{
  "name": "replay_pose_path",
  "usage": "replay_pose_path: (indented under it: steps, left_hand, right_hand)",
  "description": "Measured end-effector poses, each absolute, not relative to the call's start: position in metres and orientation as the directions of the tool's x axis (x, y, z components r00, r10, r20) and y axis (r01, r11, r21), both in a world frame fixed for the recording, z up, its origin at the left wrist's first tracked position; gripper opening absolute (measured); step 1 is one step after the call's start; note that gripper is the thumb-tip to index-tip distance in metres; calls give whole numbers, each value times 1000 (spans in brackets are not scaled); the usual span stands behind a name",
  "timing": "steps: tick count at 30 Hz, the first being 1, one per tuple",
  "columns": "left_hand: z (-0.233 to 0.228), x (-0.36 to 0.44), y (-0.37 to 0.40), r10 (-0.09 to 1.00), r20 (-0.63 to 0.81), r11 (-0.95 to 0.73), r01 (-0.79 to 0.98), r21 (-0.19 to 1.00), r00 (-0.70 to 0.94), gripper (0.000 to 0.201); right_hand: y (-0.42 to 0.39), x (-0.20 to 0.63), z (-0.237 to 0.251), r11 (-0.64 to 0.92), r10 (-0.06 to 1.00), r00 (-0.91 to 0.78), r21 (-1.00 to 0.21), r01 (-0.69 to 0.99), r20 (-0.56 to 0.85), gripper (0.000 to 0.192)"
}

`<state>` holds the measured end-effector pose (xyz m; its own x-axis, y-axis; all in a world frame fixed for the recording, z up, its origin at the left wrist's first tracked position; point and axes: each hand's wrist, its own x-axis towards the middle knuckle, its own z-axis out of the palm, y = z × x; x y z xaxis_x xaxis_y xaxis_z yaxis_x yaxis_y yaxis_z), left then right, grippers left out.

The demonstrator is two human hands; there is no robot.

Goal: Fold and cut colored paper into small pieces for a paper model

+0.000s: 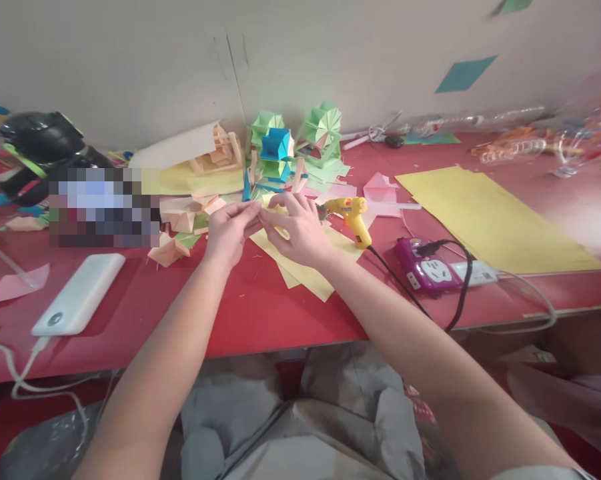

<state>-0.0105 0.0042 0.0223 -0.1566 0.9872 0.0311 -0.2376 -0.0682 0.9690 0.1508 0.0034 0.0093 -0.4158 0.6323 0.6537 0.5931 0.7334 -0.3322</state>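
My left hand (pixel 229 230) and my right hand (pixel 297 230) meet over the red table (pixel 260 313), fingertips pinched together on a small folded yellow paper piece (pixel 275 212). Under the right hand lie loose yellow paper sheets (pixel 305 270). Just right of my right hand a yellow glue gun (pixel 353 217) rests on the table, its black cord running to a purple power strip (pixel 430 269). Behind my hands stand folded green paper shapes (pixel 323 130) and a blue one (pixel 276 143).
A large yellow sheet (pixel 495 220) lies at the right. A white power bank (pixel 80 293) with a cable sits at the left near the table's front edge. Orange folded pieces (pixel 173 248) lie left of my hands. A black object (pixel 45 143) stands far left.
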Motion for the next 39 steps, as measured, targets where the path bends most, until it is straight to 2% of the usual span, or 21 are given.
replay_pose_path:
  steps: [4,7,9,11,12,15,21,24,28,30,33,37,39]
  left_hand:
    - [22,-11,5,966,109,-153,-176,972,-234,30]
    - [24,-10,2,927,239,-269,-67,961,-288,29]
    - [26,-8,-1,909,298,-309,7,951,-291,34]
    - [26,-7,-3,902,326,-327,44,944,-283,37]
    - [26,-7,-3,901,332,-333,45,942,-277,36]
    - [25,-7,-1,902,340,-348,17,937,-267,31]
    - [22,-13,4,897,339,-343,37,939,-285,26]
    - [22,-16,5,901,338,-336,57,940,-270,25]
    - [23,-21,6,939,280,-262,110,959,-201,21]
    - [23,-24,5,967,225,-207,145,967,-121,15]
    - [22,-24,5,983,183,-178,162,971,-15,12]
    - [23,-20,3,972,225,-218,99,971,-67,17]
    - [26,-18,1,982,179,-173,83,981,-66,20]
  right_hand:
    - [6,147,6,702,669,-333,-418,576,665,27]
    - [11,144,3,650,735,-166,-614,447,657,33]
    - [13,144,4,536,839,-73,-798,275,539,42]
    - [13,145,6,348,935,-96,-936,62,341,46]
    - [13,146,8,250,958,-136,-968,-35,252,45]
    - [12,149,13,65,973,-204,-976,-208,108,41]
    - [17,157,14,-46,970,-239,-946,-321,34,35]
    - [22,159,10,-36,975,-218,-949,-314,35,35]
    - [26,161,6,121,977,-159,-984,-131,141,34]
    - [27,161,7,138,978,-143,-986,-95,151,33]
    - [24,162,10,32,982,-175,-975,-222,72,36]
    - [21,159,11,-58,972,-235,-951,-305,16,41]
    - [21,158,9,-49,970,-242,-953,-298,26,42]
